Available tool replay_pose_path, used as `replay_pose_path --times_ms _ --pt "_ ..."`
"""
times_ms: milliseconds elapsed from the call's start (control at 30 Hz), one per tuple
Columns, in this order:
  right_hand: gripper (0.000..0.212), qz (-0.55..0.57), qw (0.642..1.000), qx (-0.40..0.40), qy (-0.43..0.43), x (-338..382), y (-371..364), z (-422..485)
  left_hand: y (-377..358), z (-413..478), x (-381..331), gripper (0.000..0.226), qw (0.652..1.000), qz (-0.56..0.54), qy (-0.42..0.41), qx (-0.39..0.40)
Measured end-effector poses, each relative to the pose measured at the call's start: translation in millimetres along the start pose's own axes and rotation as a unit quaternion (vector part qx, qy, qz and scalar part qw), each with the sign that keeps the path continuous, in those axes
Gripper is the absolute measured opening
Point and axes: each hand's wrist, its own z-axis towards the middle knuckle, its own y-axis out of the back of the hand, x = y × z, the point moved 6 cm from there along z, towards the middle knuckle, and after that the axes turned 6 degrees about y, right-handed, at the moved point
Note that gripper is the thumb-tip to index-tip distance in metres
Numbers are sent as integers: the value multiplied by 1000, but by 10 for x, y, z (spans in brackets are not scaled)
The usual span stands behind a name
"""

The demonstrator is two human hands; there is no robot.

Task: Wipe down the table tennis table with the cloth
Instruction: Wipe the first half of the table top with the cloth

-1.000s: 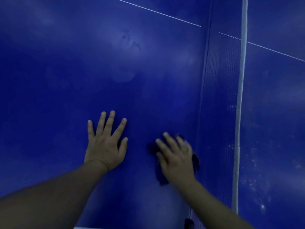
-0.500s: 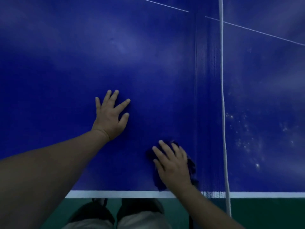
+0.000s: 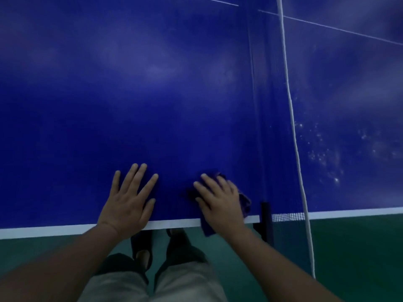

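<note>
The blue table tennis table (image 3: 152,94) fills the upper view, its white side line along the near edge. My right hand (image 3: 220,203) presses flat on a dark purple cloth (image 3: 244,200) at that edge, next to the net. Part of the cloth hangs over the edge below my palm. My left hand (image 3: 130,199) rests flat on the bare table, fingers spread, to the left of the cloth.
The net (image 3: 272,105) with its white top band runs away from me at right, held by a dark post (image 3: 266,216) at the table edge. White specks (image 3: 322,153) dot the surface beyond the net. Green floor (image 3: 349,247) and my legs lie below.
Both hands have slid back toward me to the near edge of the table, the right one dragging the cloth along. The cloth now overhangs the white edge line.
</note>
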Motion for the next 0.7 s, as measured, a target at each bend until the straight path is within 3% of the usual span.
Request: replay_pose_path --times_ms 133,233,300,367,467,533,600,633,700 --pt "42 -2 979 -27 -203 -776 209 114 -10 23 14 66 1000 2 0 10" --pt "46 28 940 -74 -333 -636 137 131 -15 17 28 67 1000 0 1 22" --pt "49 28 945 -75 -316 -240 32 1 -5 20 33 67 1000 -5 2 23" --pt "51 27 975 -25 -218 131 -72 -218 -2 16 26 66 1000 -7 0 24" --pt "54 11 989 15 -146 -36 -28 -357 -4 17 31 66 1000 -8 -3 14" --pt "57 41 969 -36 -240 -402 94 -358 -10 19 22 66 1000 -9 -7 9" --pt "66 122 911 -126 -373 -656 217 -317 -17 24 15 67 1000 -9 -9 9" --pt "65 132 887 -164 -410 -647 237 -278 -22 22 16 67 1000 -7 -10 12" --pt "53 107 878 -202 -421 -440 231 -170 -25 20 10 68 1000 -4 -13 15"
